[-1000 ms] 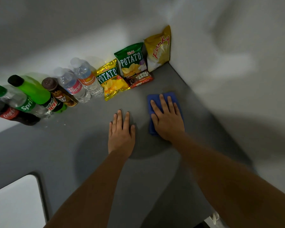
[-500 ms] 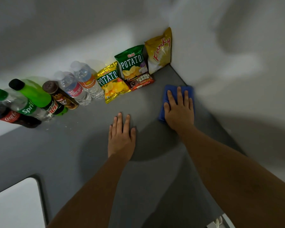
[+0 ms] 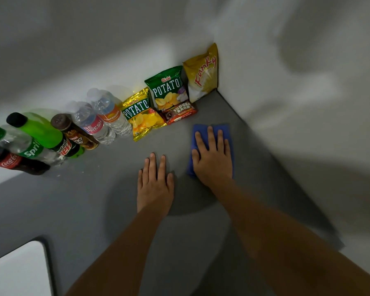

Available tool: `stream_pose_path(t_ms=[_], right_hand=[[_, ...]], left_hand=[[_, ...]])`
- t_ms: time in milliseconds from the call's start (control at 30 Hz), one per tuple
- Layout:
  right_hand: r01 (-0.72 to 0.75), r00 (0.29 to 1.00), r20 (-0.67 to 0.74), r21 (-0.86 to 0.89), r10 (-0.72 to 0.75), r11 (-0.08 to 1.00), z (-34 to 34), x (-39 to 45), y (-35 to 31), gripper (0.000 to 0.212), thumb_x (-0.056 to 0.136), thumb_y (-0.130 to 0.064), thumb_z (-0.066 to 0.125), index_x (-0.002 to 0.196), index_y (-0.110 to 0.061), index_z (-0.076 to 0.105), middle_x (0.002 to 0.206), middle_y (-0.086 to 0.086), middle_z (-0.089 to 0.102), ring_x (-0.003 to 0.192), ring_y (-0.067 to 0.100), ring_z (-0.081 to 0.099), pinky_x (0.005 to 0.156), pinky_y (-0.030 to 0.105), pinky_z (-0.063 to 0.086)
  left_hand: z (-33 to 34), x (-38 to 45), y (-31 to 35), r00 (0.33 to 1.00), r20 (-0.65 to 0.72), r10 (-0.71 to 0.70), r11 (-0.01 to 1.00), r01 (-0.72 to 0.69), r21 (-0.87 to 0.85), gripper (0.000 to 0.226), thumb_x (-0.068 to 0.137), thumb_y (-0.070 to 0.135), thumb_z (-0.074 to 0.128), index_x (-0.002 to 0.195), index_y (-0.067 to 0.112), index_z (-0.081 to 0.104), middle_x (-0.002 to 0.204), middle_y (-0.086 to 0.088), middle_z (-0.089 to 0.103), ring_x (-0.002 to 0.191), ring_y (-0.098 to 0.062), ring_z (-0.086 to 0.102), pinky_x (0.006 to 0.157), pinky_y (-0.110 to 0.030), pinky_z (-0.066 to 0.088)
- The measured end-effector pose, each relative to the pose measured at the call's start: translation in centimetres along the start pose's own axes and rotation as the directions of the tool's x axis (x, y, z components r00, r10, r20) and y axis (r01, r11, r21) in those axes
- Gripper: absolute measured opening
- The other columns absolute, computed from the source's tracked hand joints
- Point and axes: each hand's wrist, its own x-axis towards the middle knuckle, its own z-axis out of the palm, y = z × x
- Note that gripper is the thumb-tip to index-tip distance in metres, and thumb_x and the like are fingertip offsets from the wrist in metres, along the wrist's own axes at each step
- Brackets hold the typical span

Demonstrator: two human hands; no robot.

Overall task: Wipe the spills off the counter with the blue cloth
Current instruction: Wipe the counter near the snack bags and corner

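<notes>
Two bare hands lie on the grey counter (image 3: 77, 210) in front of us. Our right hand (image 3: 213, 158) presses flat, fingers spread, on the folded blue cloth (image 3: 228, 130), which lies near the corner where the white walls meet, just short of the brown Fudgee Barr wrapper (image 3: 179, 112). Our left hand (image 3: 155, 184) rests palm down on the bare counter beside it, fingers close together, holding nothing. Along the back wall stand the yellow Funky bag (image 3: 203, 74), a green Oishi potato chip bag (image 3: 168, 88), a yellow Oishi potato chip bag (image 3: 140, 114), two clear water bottles (image 3: 100, 120), a brown drink bottle (image 3: 73, 131), and green Mountain Dew (image 3: 45, 133), Sprite (image 3: 19, 146) and Coca-Cola bottles (image 3: 11, 162). We cannot make out any spills on the surface.
</notes>
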Motion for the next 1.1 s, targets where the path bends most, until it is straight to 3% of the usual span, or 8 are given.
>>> stream_pose_path(t_ms=[233,500,667,933,1100], right_hand=[[-0.036,0.999,0.005,0.004,0.036,0.999,-0.9,5.6,0.9,0.061,0.105,-0.052,0.021,0.163,-0.034,0.010,0.171,0.005,-0.002,0.157,0.034,-0.006,0.125,0.048,-0.003],[-0.063,0.998,-0.009,0.025,0.063,0.998,-1.7,6.2,2.3,0.061,0.105,-0.053,0.022,0.162,-0.034,0.011,0.172,0.004,-0.002,0.157,0.033,-0.006,0.124,0.046,-0.005],[-0.119,0.991,-0.058,0.047,0.122,0.992,-2.0,3.7,4.2,0.062,0.106,-0.051,0.028,0.163,-0.029,0.015,0.171,0.009,0.002,0.157,0.035,-0.002,0.126,0.048,0.002],[-0.270,0.959,-0.077,0.053,0.273,0.961,-1.1,-3.8,5.6,0.064,0.106,-0.054,0.023,0.163,-0.030,0.009,0.171,0.005,-0.004,0.157,0.031,-0.005,0.127,0.048,0.000],[-0.223,0.972,-0.057,0.059,0.226,0.973,0.7,-8.6,2.1,0.064,0.106,-0.054,0.019,0.163,-0.032,0.001,0.171,0.003,-0.011,0.156,0.030,-0.014,0.126,0.046,-0.005]], left_hand=[[0.1,0.0,-0.3,1.000,0.013,0.011,1.000,-0.011,0.022,0.061,0.106,0.049,0.010,0.162,0.028,-0.004,0.171,-0.002,-0.006,0.157,-0.020,-0.006,0.127,-0.041,0.001],[0.2,0.1,-0.5,1.000,0.021,0.012,1.000,-0.013,0.021,0.061,0.106,0.050,0.010,0.162,0.029,-0.004,0.171,-0.002,-0.008,0.157,-0.020,-0.009,0.127,-0.040,-0.001],[0.2,0.2,-0.4,1.000,0.013,0.013,1.000,-0.014,0.023,0.061,0.106,0.051,0.010,0.162,0.030,-0.003,0.171,-0.001,-0.007,0.157,-0.019,-0.008,0.125,-0.038,-0.004],[0.0,0.1,-0.2,1.000,0.012,0.007,1.000,-0.007,0.018,0.062,0.106,0.050,0.010,0.162,0.029,-0.003,0.171,-0.002,-0.006,0.157,-0.020,-0.007,0.126,-0.039,-0.002],[0.1,0.1,-0.1,1.000,-0.003,0.000,1.000,0.000,0.024,0.061,0.106,0.048,0.013,0.162,0.028,0.000,0.171,-0.003,-0.002,0.158,-0.021,-0.002,0.127,-0.041,0.003]])
